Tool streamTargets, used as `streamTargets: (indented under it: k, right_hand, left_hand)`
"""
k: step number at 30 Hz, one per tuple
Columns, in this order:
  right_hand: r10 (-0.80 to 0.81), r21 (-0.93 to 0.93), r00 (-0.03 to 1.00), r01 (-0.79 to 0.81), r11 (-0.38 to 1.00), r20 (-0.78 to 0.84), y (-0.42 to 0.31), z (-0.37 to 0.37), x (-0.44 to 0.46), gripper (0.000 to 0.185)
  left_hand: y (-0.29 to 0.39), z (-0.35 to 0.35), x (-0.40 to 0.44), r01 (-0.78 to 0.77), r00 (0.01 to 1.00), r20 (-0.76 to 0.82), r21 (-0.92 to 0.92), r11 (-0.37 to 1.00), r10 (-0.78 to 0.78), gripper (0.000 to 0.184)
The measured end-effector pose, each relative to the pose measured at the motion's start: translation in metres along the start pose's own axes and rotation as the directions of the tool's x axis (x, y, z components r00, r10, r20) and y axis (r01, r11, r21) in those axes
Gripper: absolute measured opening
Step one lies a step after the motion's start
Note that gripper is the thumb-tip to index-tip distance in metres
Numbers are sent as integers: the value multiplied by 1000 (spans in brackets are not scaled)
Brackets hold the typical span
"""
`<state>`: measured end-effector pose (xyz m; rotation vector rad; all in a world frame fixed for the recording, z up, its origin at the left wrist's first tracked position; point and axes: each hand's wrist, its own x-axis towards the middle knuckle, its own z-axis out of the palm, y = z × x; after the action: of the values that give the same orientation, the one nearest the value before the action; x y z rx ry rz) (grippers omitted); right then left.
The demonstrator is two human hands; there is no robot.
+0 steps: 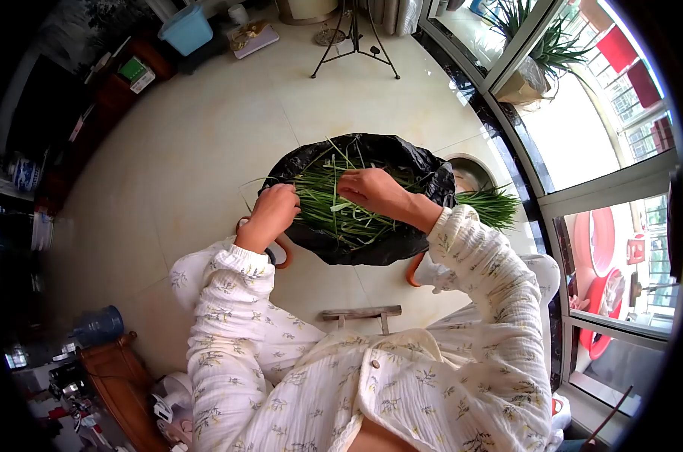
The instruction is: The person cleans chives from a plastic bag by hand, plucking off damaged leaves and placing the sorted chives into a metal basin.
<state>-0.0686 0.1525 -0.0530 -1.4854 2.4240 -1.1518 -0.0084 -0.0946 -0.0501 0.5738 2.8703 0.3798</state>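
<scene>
A black plastic bag [323, 247] lies open on the floor in front of me, filled with loose green garlic chives [323, 200] and some pale, dry-looking strands. My left hand [276, 212] is at the bag's left rim, fingers closed around chives, with thin leaves sticking out past it. Over the middle of the pile, my right hand [373, 190] is closed in a pinch; what lies between its fingertips is hidden. A neater bunch of chives [493, 207] rests to the right of the bag, by a round metal basin [468, 172].
A low wooden stool [362, 312] is between my legs. Ahead stands a black metal tripod stand [354, 47]. Glass sliding doors [537, 177] line the right side. On the left are a blue bin [185, 30] and a wooden cabinet [119, 384].
</scene>
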Motion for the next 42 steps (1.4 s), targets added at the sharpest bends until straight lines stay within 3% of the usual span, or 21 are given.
streamTargets:
  k: [5, 7, 11, 14, 18, 24, 26, 28, 31, 35, 36, 40, 42]
  right_hand:
    - [19, -92, 995, -9, 996, 100, -11, 64, 6, 9]
    - [65, -270, 991, -31, 962, 119, -12, 76, 10, 9]
    - [227, -591, 961, -91, 802, 159, -11, 83, 23, 16]
    - [195, -542, 973, -98, 834, 124, -18, 89, 33, 18]
    - [227, -553, 971, -146, 821, 81, -26, 98, 53, 18]
    - [133, -602, 985, -39, 797, 111, -14, 116, 62, 17]
    - [214, -632, 974, -120, 765, 74, -10, 117, 65, 16]
    - [245, -655, 968, -151, 740, 54, -5, 118, 66, 14]
    - [262, -618, 964, -185, 764, 36, -8, 116, 69, 11]
    - [232, -262, 970, -242, 934, -67, -33, 53, 63, 4]
    - [232, -180, 968, -245, 953, -91, -38, 35, 63, 6]
    - [295, 179, 926, -257, 950, -236, -78, -43, 58, 11]
    - [318, 388, 894, -184, 903, -316, -76, -66, 53, 8]
  left_hand:
    - [-3, 4, -33, -84, 994, 74, 47, 995, 80, 15]
    - [-2, 7, -44, -108, 984, 148, 71, 992, 97, 14]
    - [-10, 12, -60, -53, 994, 100, 190, 980, 35, 13]
    - [-13, 8, -62, -13, 1000, -5, 187, 982, 14, 12]
    - [-17, 4, -58, 0, 1000, -25, 136, 991, 4, 12]
    - [-22, 6, -57, 26, 999, -34, 98, 995, -23, 13]
    - [-20, 1, -54, 50, 998, 31, 73, 996, -52, 14]
    - [-23, 6, -55, 6, 999, -35, 84, 996, -3, 16]
    - [-24, 1, -51, 2, 991, -136, -12, 1000, -4, 16]
    - [-19, -24, -44, 57, 934, -328, -258, 965, -143, 15]
    - [-18, -28, -42, 5, 890, -436, -277, 961, -131, 15]
    - [-7, -45, -27, -92, 862, -475, -494, 865, -179, 16]
    - [-2, -45, -16, -149, 867, -443, -668, 729, -228, 17]
